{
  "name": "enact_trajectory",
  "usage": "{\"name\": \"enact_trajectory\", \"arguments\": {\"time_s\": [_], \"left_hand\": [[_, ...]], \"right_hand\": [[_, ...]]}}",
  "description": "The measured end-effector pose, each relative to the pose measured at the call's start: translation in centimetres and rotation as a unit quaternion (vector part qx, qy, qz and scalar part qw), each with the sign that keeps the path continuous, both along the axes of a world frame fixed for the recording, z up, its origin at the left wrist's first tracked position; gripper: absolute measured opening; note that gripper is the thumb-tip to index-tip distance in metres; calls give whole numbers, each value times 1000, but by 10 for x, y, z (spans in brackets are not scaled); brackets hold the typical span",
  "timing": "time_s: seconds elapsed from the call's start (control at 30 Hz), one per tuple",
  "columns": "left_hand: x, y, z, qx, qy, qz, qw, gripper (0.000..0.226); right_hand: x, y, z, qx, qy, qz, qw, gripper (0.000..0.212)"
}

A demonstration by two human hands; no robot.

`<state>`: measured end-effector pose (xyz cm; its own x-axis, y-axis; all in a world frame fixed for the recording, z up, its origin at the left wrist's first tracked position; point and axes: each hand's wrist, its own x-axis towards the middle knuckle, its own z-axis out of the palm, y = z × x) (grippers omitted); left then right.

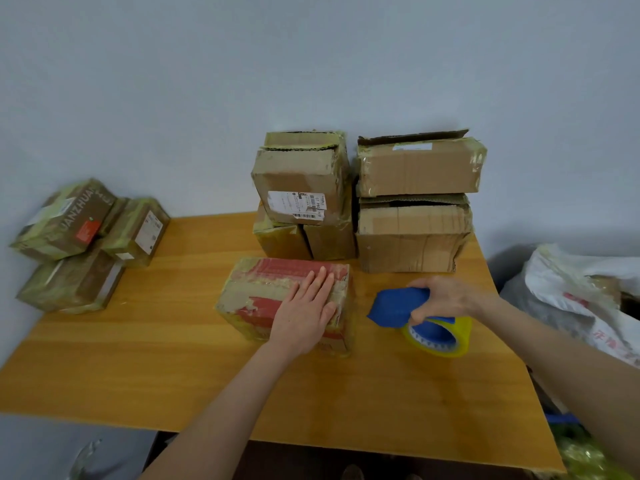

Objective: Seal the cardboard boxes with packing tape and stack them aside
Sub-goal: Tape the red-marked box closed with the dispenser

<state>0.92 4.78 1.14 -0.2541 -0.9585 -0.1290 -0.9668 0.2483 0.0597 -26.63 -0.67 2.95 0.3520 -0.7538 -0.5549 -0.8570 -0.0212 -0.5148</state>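
Cardboard boxes crowd the back and left of the wooden worktop (166,358), and from where I stand the job looks about midway. The biggest are the two open-flapped cartons (415,171), stacked at the back right against the wall. Just left of them a labelled box (298,181) with a loose top sits on two smaller ones. Off the right edge slumps a white sack (571,292). At the far left corner is the finished pile (69,244), three or so boxes wrapped in yellowish tape. The one in hand is the red-printed box (259,299). It lies flat near the middle of the worktop, just in front of the unsealed stack, and is already streaked with tape across its top. The left grip (304,313) lies on its lid, fingers straight and together, pressing down. The right grip (446,296) is curled round the blue tape dispenser (398,306), whose yellowish roll (440,341) sits at or just above the wood, beside the box but apart from it. I'd call this the steadying or smoothing step; whether the seam is fully closed I cannot tell. Next comes either another strip, with the dispenser lifted onto the lid, or a carry to the left pile. The stack close behind leaves little room for a pull toward the wall.
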Motion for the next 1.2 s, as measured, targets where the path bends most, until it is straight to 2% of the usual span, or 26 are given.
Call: {"name": "enact_trajectory", "arguments": {"time_s": [0.07,0.17,0.27,0.37,0.47,0.6,0.63,0.7,0.8,0.9,1.0,1.2], "left_hand": [[-1,1,3,7,8,8,1000,63],[-12,2,11,14,40,45,998,81],[-31,2,16,-18,46,130,990,91],[-40,2,14,-23,39,166,985,87],[-33,5,13,7,48,125,991,84],[-6,21,21,64,78,21,995,89],[1,23,24,66,98,18,993,90],[12,23,28,37,109,71,991,98],[12,21,25,43,40,144,988,116],[3,22,16,70,-36,141,987,117],[0,20,19,83,-52,135,986,115],[8,28,34,114,-49,-6,992,105]], "right_hand": [[-5,0,1,2,-37,-45,998,64],[1,3,2,-8,-96,-119,988,53],[10,8,-6,-20,-167,-231,958,52],[10,14,-10,-18,-219,-286,933,42],[6,12,-12,-17,-259,-326,909,43],[9,8,-8,-8,-284,-331,900,49],[10,8,-8,-4,-289,-330,899,48],[15,8,-10,1,-301,-335,893,48],[27,12,-13,3,-303,-330,894,43],[33,12,-21,19,-308,-337,889,47],[33,12,-23,19,-306,-352,884,54],[28,8,-5,-6,-285,-307,908,60]]}}
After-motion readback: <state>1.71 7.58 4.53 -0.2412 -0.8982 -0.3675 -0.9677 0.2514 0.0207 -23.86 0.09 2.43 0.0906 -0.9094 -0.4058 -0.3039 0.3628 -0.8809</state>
